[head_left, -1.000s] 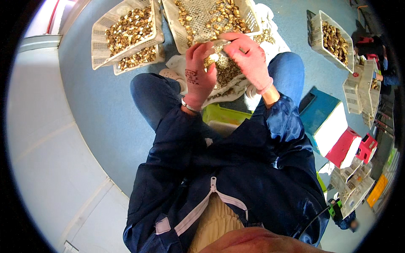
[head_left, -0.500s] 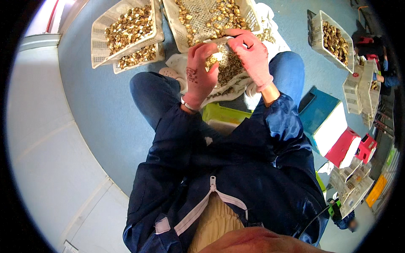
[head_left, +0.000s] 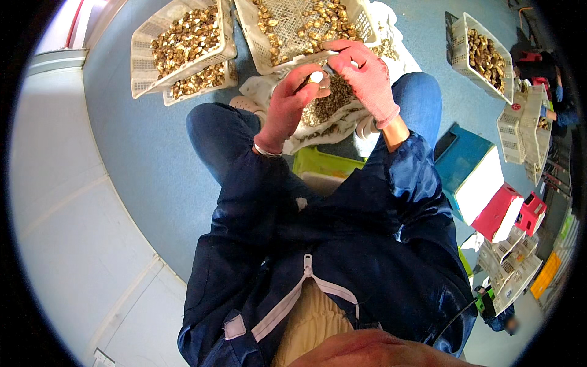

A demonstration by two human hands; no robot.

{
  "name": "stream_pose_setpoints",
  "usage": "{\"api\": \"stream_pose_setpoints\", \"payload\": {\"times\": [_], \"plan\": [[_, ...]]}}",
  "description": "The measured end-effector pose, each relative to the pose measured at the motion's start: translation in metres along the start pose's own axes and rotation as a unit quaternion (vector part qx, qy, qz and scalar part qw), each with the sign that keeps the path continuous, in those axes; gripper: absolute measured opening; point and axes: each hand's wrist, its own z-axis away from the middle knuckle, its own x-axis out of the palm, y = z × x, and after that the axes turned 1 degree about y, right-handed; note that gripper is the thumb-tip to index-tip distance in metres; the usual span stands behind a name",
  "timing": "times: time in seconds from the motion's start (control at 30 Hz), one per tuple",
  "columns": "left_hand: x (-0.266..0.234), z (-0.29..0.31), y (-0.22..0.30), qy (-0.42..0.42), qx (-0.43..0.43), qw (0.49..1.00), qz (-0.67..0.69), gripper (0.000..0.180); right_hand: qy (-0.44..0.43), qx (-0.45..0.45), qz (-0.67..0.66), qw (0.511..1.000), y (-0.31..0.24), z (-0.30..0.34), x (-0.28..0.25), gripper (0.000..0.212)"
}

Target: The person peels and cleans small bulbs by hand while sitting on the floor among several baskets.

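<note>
Both hands wear pink gloves. My left hand (head_left: 287, 107) pinches a mushroom (head_left: 316, 77) between thumb and fingers, its pale side showing. Close by on the right, my right hand (head_left: 367, 79) has its fingers closed together. A small white bit shows at its fingertips, but what it holds is hidden. Below both hands a white cloth (head_left: 299, 142) lies between my feet with a heap of small brownish cut pieces (head_left: 333, 104) on it. Just beyond the hands stands a white perforated crate (head_left: 284, 38) with mushrooms along its sides.
Stacked white crates of mushrooms (head_left: 186, 46) stand at the far left. Another mushroom crate (head_left: 483, 58) sits at the far right. A yellow-green stool (head_left: 327, 162) is under me. Beside my right knee are a blue box (head_left: 468, 171) and red stools (head_left: 498, 214). Another person works at the right edge.
My left hand has turned and its fingers have closed in around the mushroom, whose pale side now shows. My right hand has shifted only slightly and remains closed.
</note>
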Motion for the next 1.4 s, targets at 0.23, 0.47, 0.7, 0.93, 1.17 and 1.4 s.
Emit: {"api": "stream_pose_setpoints", "payload": {"times": [0.23,0.47,0.7,0.93,1.17,1.4], "plan": [[0.005,-0.003,0.007,0.003,0.084,0.981,-0.176,0.042,-0.006,-0.003,0.004,1.0,-0.002,0.004,0.0,0.017],[0.001,-0.001,0.001,0.001,0.093,0.984,-0.151,0.052,-0.008,0.007,-0.014,1.0,-0.005,0.004,0.0,0.011],[0.002,-0.002,-0.002,0.005,0.092,0.982,-0.166,0.05,-0.016,0.026,-0.013,0.999,0.001,0.004,0.0,0.013],[-0.007,0.002,-0.005,-0.022,0.028,0.999,0.005,0.039,0.0,-0.005,-0.025,1.0,0.001,0.002,-0.001,0.016],[-0.012,-0.001,-0.009,-0.007,0.036,0.998,-0.058,0.029,-0.047,-0.003,-0.034,0.998,-0.011,0.003,0.0,0.017],[-0.003,-0.002,-0.001,0.022,0.007,0.999,-0.028,0.03,-0.02,-0.004,0.003,1.0,-0.012,0.003,0.001,0.018]]}}
